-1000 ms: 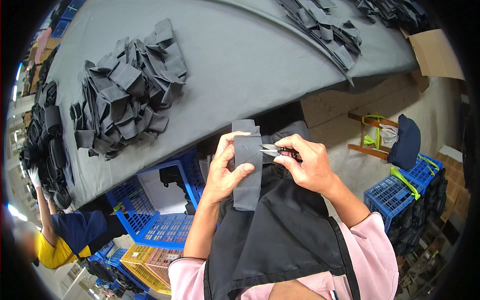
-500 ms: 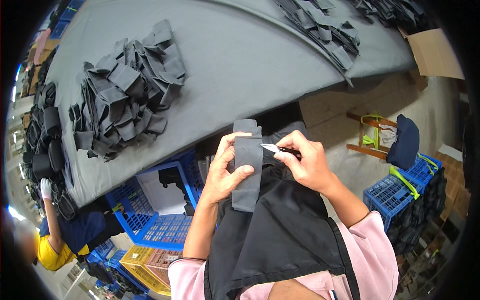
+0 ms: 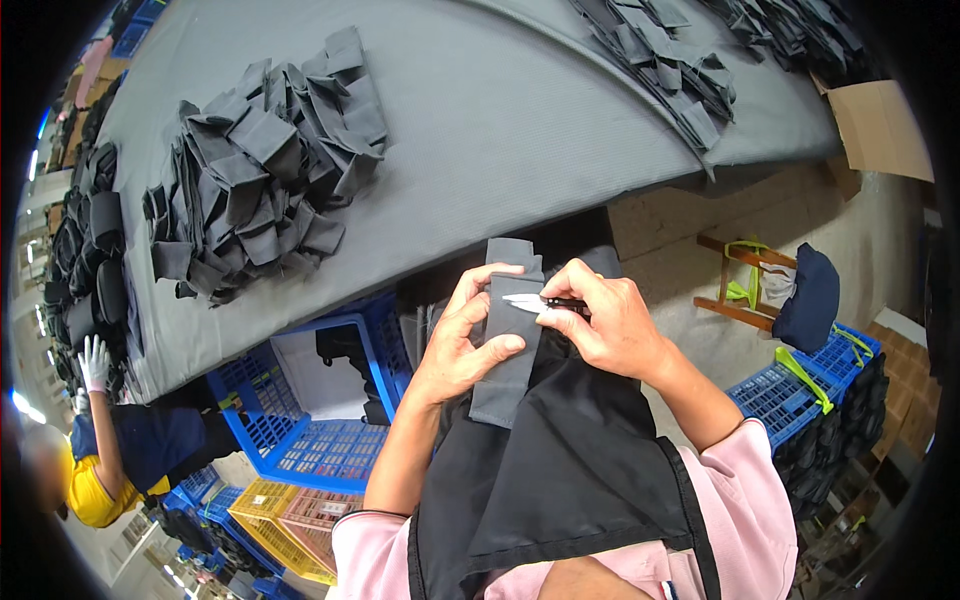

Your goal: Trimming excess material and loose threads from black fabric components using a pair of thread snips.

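Observation:
A folded strip of dark grey fabric (image 3: 508,375) lies upright over my lap, and my left hand (image 3: 462,335) grips it from its left side, thumb on top. Between the thumb and fingers of my right hand (image 3: 605,318) is a small pair of thread snips (image 3: 525,302) with a black handle. Its pale pointed blades lie over the upper part of the strip, their tips toward the left; whether they touch the cloth is hard to tell. A black apron (image 3: 575,470) covers my front.
Ahead stretches a grey-covered table (image 3: 480,110) with a heap of grey fabric pieces (image 3: 265,165) on its left. A blue crate (image 3: 310,455) stands under its edge. Rightward are a wooden stool (image 3: 745,285) and a blue basket (image 3: 790,385). A co-worker (image 3: 115,465) in yellow is far left.
The snips have moved left, from the strip's right edge to over its face. My left hand and the strip have shifted slightly right. The co-worker's gloved hand has risen.

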`<state>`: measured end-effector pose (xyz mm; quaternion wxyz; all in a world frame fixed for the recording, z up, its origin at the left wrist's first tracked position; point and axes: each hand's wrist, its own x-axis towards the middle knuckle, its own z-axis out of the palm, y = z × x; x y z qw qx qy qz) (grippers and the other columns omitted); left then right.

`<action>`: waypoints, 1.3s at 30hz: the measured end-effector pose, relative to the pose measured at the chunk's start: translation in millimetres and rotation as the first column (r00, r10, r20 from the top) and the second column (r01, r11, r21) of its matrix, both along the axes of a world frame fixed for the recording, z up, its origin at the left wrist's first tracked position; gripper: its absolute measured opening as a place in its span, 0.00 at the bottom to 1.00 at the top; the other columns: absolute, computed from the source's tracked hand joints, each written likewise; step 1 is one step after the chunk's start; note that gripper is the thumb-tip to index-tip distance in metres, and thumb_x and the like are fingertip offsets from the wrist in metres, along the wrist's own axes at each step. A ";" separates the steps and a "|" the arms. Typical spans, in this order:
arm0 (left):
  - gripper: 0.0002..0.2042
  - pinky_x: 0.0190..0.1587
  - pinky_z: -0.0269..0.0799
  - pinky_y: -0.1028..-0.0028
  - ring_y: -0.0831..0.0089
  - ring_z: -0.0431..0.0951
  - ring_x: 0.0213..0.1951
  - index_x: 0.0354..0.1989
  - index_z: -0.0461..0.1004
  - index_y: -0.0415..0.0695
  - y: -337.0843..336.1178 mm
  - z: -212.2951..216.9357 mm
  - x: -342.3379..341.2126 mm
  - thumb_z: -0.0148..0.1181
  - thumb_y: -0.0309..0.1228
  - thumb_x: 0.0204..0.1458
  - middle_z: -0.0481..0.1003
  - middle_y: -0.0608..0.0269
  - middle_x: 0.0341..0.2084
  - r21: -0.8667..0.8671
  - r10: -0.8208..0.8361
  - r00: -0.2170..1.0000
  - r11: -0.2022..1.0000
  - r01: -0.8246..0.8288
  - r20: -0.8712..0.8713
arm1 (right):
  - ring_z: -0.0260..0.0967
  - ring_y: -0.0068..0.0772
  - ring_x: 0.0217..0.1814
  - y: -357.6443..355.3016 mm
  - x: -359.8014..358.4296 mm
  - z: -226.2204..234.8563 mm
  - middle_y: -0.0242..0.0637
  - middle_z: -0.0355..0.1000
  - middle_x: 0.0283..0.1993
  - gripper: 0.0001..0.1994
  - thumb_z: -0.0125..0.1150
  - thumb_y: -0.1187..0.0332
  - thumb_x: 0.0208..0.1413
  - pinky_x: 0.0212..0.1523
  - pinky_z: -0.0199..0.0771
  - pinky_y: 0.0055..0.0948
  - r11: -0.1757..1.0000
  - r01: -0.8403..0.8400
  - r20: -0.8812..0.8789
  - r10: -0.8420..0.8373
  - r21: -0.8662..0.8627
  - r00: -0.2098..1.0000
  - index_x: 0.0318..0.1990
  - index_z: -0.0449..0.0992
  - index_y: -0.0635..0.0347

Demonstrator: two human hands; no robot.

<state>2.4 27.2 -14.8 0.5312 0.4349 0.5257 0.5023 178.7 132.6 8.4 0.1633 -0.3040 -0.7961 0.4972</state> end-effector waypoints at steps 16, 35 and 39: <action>0.17 0.54 0.62 0.71 0.68 0.69 0.50 0.34 0.76 0.33 6.2 -7.7 10.6 0.52 0.38 0.58 0.68 0.53 0.52 -0.071 0.207 0.976 0.977 -0.202 0.066 | 0.68 0.18 0.32 -21.6 1.6 -12.3 0.35 0.71 0.32 0.11 0.61 0.77 0.52 0.35 0.70 0.20 0.728 0.225 -0.154 -0.413 -0.647 0.897 0.40 0.64 0.65; 0.12 0.51 0.64 0.74 0.72 0.68 0.49 0.48 0.65 0.39 -2.6 -13.9 7.5 0.50 0.20 0.54 0.62 0.56 0.53 0.175 0.512 0.792 0.859 -0.482 -0.331 | 0.54 0.10 0.29 -14.6 -24.4 -9.9 0.23 0.58 0.28 0.17 0.58 0.78 0.52 0.29 0.57 0.13 0.591 0.288 -0.175 -0.603 -0.754 0.779 0.47 0.61 0.59; 0.10 0.47 0.68 0.75 0.74 0.73 0.41 0.44 0.70 0.39 -6.0 -7.8 22.9 0.57 0.27 0.54 0.71 0.61 0.40 -0.089 0.338 0.941 0.937 -0.339 -0.022 | 0.55 0.10 0.24 -11.2 -27.3 -13.3 0.23 0.60 0.28 0.14 0.57 0.77 0.54 0.22 0.56 0.13 0.696 0.284 -0.255 -0.563 -0.660 0.786 0.46 0.64 0.60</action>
